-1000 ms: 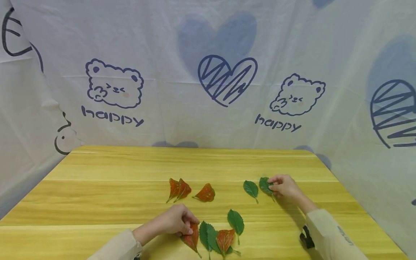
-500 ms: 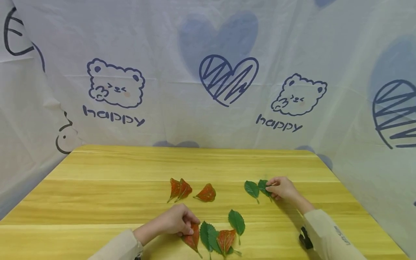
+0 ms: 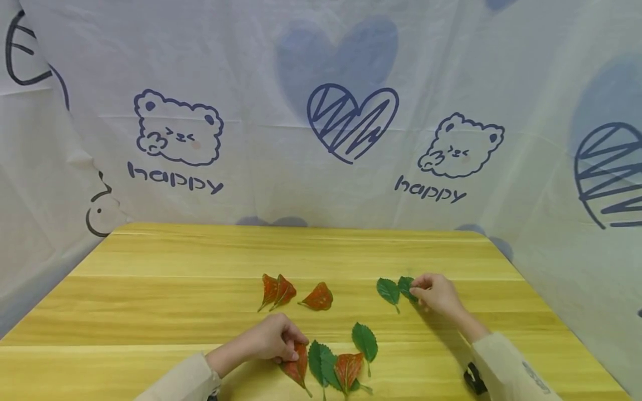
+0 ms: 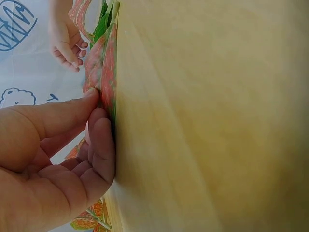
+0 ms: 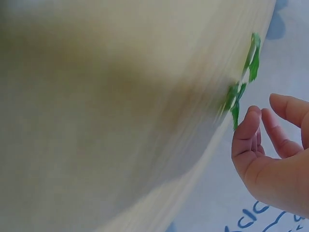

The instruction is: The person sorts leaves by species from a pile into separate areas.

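Note:
At the near edge in the head view, my left hand pinches a red leaf between thumb and fingers. The left wrist view shows the same red leaf lying close to the tabletop. My right hand hovers beside a green leaf at the right, its fingertips parted from it. In the right wrist view a gap shows between thumb and fingers, and that green leaf lies on the table just beyond. Another green leaf touches or nearly touches its left side.
Two overlapping red leaves and a single red leaf lie mid-table. Right of my left hand is a cluster of green leaves under a red leaf, with a green leaf above. A printed curtain hangs behind the table.
The right-hand green leaf has shifted left, closer to its neighbour, and my right fingers have come off it. My left hand stays on the red leaf.

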`<state>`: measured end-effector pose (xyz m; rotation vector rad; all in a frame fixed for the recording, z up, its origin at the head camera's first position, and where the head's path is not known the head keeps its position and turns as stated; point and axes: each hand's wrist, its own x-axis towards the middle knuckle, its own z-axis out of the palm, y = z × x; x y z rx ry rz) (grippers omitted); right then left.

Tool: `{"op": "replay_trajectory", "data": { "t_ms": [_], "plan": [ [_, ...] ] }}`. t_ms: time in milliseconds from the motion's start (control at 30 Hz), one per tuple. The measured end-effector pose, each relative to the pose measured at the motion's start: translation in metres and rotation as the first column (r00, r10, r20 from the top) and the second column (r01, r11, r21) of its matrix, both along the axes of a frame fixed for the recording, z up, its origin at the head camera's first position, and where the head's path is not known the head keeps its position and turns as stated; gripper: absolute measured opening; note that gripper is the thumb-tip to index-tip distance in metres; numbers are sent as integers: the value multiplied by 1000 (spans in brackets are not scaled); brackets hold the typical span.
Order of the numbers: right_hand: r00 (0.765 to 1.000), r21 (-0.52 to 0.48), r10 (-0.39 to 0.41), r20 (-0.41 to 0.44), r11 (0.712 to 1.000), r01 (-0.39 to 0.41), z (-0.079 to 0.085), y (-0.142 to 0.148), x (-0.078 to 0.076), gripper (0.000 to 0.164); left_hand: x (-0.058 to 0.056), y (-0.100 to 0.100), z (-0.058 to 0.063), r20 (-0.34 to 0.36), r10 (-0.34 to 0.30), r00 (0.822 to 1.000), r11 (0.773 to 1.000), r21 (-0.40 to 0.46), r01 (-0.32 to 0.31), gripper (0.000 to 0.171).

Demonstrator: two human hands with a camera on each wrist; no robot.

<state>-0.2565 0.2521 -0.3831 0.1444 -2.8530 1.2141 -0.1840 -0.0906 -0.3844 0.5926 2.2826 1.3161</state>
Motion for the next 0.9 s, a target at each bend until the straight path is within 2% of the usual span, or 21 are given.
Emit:
{"op": "replay_trajectory", "data": {
  "t_ms": [300, 467, 700, 900],
  "plan": [
    [993, 70, 91, -77, 994, -86, 5, -13, 16, 12, -1, 0, 1, 2, -1, 1000, 1000, -2, 1, 25],
    [983, 34, 172, -72, 985, -170, 6, -21, 23, 13, -1, 0, 2, 3, -3, 1000, 1000, -3, 3, 25],
    [953, -61, 301, -17, 951, -302, 5, -31, 32, 19, -1, -1, 1, -1, -9, 1000, 1000, -3, 9, 25],
    [924, -104, 379, 45, 922, -373, 4, -41, 38, 23, -1, -1, 1, -2, -11, 1000, 1000, -3, 11, 25]
  ]
}}
